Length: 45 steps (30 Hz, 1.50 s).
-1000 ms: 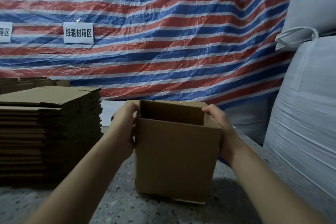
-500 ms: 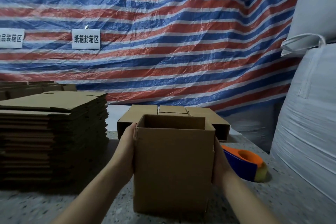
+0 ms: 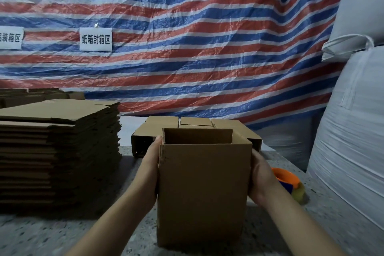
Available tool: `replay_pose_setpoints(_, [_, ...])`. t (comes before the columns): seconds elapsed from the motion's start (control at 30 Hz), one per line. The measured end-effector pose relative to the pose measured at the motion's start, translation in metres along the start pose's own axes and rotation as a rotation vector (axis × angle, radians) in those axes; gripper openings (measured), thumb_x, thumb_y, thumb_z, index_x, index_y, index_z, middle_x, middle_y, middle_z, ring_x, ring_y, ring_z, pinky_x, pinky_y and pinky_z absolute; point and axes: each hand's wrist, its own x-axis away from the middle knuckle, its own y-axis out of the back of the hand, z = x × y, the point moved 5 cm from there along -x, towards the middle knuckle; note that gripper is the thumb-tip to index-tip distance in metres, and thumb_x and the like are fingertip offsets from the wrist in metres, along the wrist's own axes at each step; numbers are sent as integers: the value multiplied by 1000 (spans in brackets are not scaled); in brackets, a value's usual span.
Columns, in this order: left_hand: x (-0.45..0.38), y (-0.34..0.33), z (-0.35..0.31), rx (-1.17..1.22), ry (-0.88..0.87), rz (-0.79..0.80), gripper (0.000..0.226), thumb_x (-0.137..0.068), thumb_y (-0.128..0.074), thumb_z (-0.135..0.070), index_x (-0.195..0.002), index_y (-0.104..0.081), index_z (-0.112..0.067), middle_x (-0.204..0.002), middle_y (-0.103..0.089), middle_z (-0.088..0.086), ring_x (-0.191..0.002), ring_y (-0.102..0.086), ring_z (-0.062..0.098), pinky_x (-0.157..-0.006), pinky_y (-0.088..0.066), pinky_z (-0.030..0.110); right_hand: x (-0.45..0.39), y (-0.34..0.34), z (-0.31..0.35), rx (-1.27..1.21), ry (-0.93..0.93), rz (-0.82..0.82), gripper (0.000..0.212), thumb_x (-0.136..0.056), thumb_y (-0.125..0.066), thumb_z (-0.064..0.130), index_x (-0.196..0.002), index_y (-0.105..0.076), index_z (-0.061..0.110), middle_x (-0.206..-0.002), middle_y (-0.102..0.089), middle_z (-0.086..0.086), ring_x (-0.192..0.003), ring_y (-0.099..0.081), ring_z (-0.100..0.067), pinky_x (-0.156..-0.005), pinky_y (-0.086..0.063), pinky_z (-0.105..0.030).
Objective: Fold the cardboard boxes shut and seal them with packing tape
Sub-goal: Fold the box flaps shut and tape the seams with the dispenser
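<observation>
A: Cardboard, plain brown: the open box stands upright on the speckled table, dead centre, its top still unfolded.

B: And the hands?

A: The left hand presses flat on the box's left wall, the right hand on its right wall, so the box is squeezed between two palms. A second ago both hands were up at the rim; since then they have slid down the sides and the box has settled onto the table.

B: Meaning?

A: I'd judge the box is now squared up and parked, ready for its flaps to be folded over.

B: Tape?

A: The tape dispenser, orange and blue, lies just right of the box, behind the right wrist. Behind the box sit other boxes; left of it, well apart, a stack of flattened cartons. A striped tarp hangs beyond.
</observation>
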Motion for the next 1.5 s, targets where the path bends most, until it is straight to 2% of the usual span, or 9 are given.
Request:
replay_pose_setpoints(0.1, [-1,-1,1,-13,7,-21,58,-97,-39,-60,-70,-79,-29,-78,-76,8,-63,-73,19,-48,-54,24,3,-7,13,-22,8,29,58,-101,-32,59,-98,-81,28,-98,-78,-11,-87,-77,-23,-62,-60,-32])
replay_pose_setpoints(0.43, [0,-8,3,-4,61,5,60,-99,-49,-44,-51,-75,-18,-57,-69,7,-43,-65,18,-37,-48,22,8,-6,5,-69,-28,5,60,-98,-35,62,-85,-83,29,-94,-79,-9,-83,-77,-22,-57,-59,-30])
replay_pose_setpoints(0.53, [3,-8,2,-3,103,55,55,-97,-54,-43,-60,-76,-9,-59,-69,8,-44,-65,18,-38,-48,22,6,-3,2,-87,-33,-6,58,-99,-37,56,-80,-83,26,-89,-79,-10,-78,-77,-22,-55,-59,-29])
replay_pose_setpoints(0.73, [-1,-5,2,-191,77,60,21,-99,-51,-12,-80,-56,-8,-52,-61,2,-42,-58,14,-37,-44,20,6,-3,0,-46,13,-37,58,-104,-34,50,-76,-81,32,-85,-79,-7,-73,-77,-20,-53,-58,-27])
replay_pose_setpoints(0.97, [-5,-3,2,-148,67,64,10,-99,-54,-11,-106,-58,-5,-63,-65,6,-47,-62,16,-39,-47,22,7,2,-6,-56,-19,-105,59,-102,-39,52,-71,-81,26,-79,-77,-8,-67,-75,-20,-51,-58,-28])
replay_pose_setpoints(1.13, [-5,-3,7,-131,80,56,13,-99,-52,-14,-90,-57,-7,-55,-63,4,-42,-60,14,-36,-44,21,11,1,-7,11,-67,-135,62,-103,-37,50,-64,-80,29,-74,-77,-5,-63,-74,-18,-51,-57,-28])
replay_pose_setpoints(1.23, [-6,-4,4,-100,43,57,8,-99,-53,-11,-106,-57,-12,-82,-68,14,-54,-65,19,-40,-49,24,12,-3,-4,109,-133,-133,55,-103,-46,44,-61,-70,18,-60,-67,-2,-49,-64,-15,-46,-50,-24])
replay_pose_setpoints(1.33, [-10,4,3,-22,-29,-29,42,-95,-58,-5,-127,-44,-29,-115,-60,17,-77,-67,29,-47,-56,31,12,0,-2,186,-185,-139,59,-105,-48,31,-48,-62,20,-53,-61,-1,-42,-57,-13,-43,-47,-22])
replay_pose_setpoints(1.5, [-9,8,0,-116,-135,78,21,-91,-58,3,-107,-61,-11,-93,-64,18,-65,-64,26,-48,-54,32,12,-6,6,213,-192,-133,62,-105,-47,28,-46,-63,21,-54,-62,-1,-43,-58,-13,-41,-47,-23])
